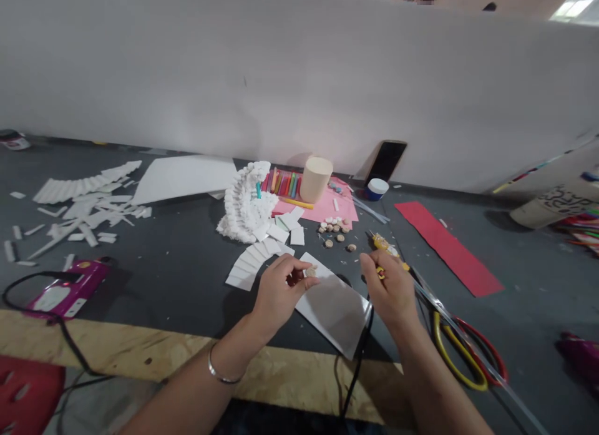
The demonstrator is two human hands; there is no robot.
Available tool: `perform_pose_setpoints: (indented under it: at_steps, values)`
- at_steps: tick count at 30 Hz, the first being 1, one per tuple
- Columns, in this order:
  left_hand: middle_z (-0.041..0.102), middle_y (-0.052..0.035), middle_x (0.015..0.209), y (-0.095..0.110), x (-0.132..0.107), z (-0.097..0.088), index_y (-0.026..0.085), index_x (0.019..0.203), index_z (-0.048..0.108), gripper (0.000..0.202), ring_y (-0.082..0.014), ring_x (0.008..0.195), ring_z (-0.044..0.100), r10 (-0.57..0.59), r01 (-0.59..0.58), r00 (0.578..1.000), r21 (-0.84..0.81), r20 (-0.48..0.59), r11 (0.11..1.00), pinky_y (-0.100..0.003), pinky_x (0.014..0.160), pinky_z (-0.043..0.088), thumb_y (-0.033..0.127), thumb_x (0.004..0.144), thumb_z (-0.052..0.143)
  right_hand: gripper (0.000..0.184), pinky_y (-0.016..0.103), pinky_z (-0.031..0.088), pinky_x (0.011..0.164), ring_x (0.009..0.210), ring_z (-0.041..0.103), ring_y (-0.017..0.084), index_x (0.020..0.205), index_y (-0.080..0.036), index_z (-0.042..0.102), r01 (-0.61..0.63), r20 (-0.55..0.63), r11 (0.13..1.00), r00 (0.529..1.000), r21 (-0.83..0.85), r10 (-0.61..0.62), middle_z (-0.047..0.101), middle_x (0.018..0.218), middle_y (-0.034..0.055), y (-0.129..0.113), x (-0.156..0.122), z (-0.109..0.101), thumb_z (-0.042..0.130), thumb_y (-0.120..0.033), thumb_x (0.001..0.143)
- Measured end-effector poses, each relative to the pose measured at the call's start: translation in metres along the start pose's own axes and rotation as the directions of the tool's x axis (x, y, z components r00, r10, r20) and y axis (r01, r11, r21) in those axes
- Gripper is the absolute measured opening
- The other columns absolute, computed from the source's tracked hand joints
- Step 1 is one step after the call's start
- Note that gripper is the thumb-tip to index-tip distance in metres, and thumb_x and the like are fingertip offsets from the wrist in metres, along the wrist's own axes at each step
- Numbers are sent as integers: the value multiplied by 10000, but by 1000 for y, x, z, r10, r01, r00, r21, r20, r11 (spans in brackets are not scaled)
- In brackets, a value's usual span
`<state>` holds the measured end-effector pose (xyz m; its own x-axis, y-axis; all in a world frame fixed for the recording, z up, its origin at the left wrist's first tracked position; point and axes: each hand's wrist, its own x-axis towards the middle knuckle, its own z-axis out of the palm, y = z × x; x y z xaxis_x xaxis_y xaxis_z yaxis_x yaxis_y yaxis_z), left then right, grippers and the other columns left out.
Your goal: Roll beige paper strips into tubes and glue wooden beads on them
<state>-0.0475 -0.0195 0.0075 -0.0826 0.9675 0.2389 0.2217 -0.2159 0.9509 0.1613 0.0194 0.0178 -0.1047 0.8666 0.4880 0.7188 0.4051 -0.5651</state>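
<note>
My left hand (281, 288) pinches a small round beige disc (311, 271) between thumb and fingertips, above a white rectangular card (334, 310). My right hand (390, 291) is wrapped round a yellow glue gun (384, 243), mostly hidden by the fingers. A black cable (358, 366) hangs below that hand, and a long clear stick (510, 394) runs back from it. Similar beige discs (340, 238) lie in a cluster beyond the card. Left of them, white card strips (250, 263) are fanned out beside a ruffled white piece (246, 204).
Scissors (440, 354) with yellow and red handles lie by my right forearm, near a red strip (449, 248). Behind stand a cream cup (317, 179), a white-lidded jar (377, 188) and a phone (387, 161). White scraps (88, 219) and a purple device (70, 289) lie left.
</note>
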Motion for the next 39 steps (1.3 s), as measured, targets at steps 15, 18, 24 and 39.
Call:
perform_pose_setpoints:
  at_steps: [15, 18, 24, 39]
  values:
    - [510, 58, 589, 1, 8, 1, 149, 768, 583, 425, -43, 456, 433, -350, 417, 909, -552, 228, 723, -173, 408, 346, 426, 584, 847, 252, 338, 400, 735, 643, 570, 172, 718, -213, 605, 113, -20, 993, 993, 32, -113, 658, 665, 6, 15, -14, 9, 506, -317, 924]
    - [503, 59, 599, 2, 7, 0, 152, 773, 580, 405, -36, 462, 413, -330, 405, 914, -568, 236, 716, -166, 406, 318, 400, 596, 847, 210, 347, 409, 756, 667, 585, 181, 759, -218, 621, 98, -43, 995, 994, 35, -97, 669, 694, 11, 16, -14, 10, 512, -307, 915]
    - [517, 51, 634, 3, 4, 0, 153, 764, 599, 384, -34, 516, 413, -285, 345, 939, -528, 195, 776, -161, 462, 315, 336, 567, 873, 169, 344, 425, 741, 700, 597, 186, 814, -224, 633, 84, -56, 995, 995, 47, -81, 685, 758, 21, 17, -15, 11, 514, -297, 909]
    - [504, 48, 623, 7, 4, -1, 166, 734, 583, 361, -55, 548, 409, -208, 266, 962, -418, 180, 869, -168, 493, 315, 302, 565, 872, 133, 327, 445, 736, 749, 599, 191, 889, -227, 633, 70, -81, 996, 995, 49, -66, 685, 781, 19, 16, -17, 9, 533, -314, 905]
